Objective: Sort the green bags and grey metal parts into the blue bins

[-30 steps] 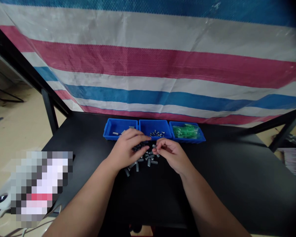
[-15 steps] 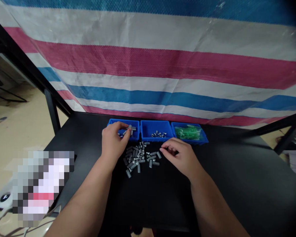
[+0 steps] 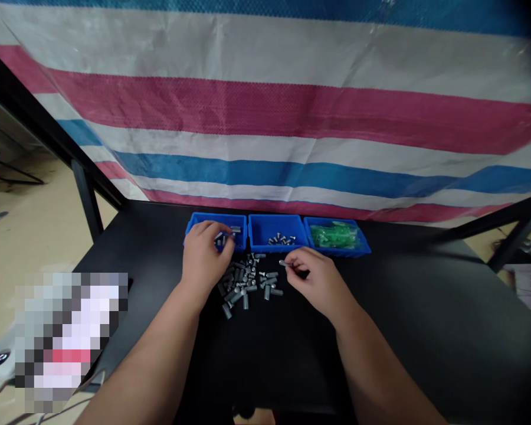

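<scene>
My left hand (image 3: 205, 254) hovers over the left blue bin (image 3: 216, 216), thumb and forefinger apart with nothing visible between them. Small grey metal cylinders (image 3: 235, 229) lie inside that bin, partly hidden by the hand. Between the fingertips of my right hand (image 3: 316, 280) is a small grey cylinder (image 3: 283, 263), just in front of the middle blue bin (image 3: 277, 223). That bin has several small screws (image 3: 282, 239) in it. A loose pile of grey cylinders and screws (image 3: 243, 280) rests on the black table (image 3: 265, 354) between my hands.
A right blue bin (image 3: 365, 251) holds green pieces in clear plastic (image 3: 336, 235). Behind the bins hangs a striped sheet (image 3: 265, 106), with black frame bars at both sides. At the left edge are a blurred-out object (image 3: 71, 342) and white cables.
My right hand has picked a grey cylinder from the right side of the pile. The fingers of my left hand have let go of a metal piece over the left bin. The view has shifted slightly.
</scene>
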A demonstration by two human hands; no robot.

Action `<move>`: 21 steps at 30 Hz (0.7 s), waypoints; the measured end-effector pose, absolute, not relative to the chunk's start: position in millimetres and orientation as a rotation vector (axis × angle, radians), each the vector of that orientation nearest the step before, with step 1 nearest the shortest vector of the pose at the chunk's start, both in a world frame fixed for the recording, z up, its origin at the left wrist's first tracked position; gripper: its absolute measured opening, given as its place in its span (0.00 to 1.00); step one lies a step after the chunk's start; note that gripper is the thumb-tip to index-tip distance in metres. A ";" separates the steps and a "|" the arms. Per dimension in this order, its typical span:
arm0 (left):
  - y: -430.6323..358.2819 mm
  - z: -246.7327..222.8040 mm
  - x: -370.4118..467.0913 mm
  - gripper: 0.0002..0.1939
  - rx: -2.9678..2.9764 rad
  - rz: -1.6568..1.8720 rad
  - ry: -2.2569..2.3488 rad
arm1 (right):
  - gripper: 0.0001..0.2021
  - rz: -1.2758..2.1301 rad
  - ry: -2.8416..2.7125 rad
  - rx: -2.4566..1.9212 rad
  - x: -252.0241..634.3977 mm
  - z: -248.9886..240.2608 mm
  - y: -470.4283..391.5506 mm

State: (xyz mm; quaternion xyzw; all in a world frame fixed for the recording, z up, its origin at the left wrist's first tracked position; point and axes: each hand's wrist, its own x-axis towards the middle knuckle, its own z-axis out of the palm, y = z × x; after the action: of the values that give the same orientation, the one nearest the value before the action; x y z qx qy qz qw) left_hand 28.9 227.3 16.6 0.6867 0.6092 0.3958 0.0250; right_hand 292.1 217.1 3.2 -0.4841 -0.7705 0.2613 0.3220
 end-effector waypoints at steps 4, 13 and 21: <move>217.2 25.3 43.7 0.08 2.311 1.231 1.307 | 0.02 0.772 -1.848 -1.033 280.4 5.7 212.5; 213.0 20.1 51.4 0.06 2.326 1.132 1.209 | 0.04 0.961 -1.796 -1.120 277.7 0.9 209.7; 226.5 15.2 28.6 0.10 2.088 1.012 2.028 | 0.12 0.814 -2.278 -1.350 289.2 -1.2 217.6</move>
State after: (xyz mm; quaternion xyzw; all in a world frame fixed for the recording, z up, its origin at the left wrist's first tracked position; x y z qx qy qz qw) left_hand 28.6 226.5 15.2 0.6772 0.6578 0.3283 0.0297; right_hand 289.2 217.6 -1.2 -0.4791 -0.8081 0.2887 0.1847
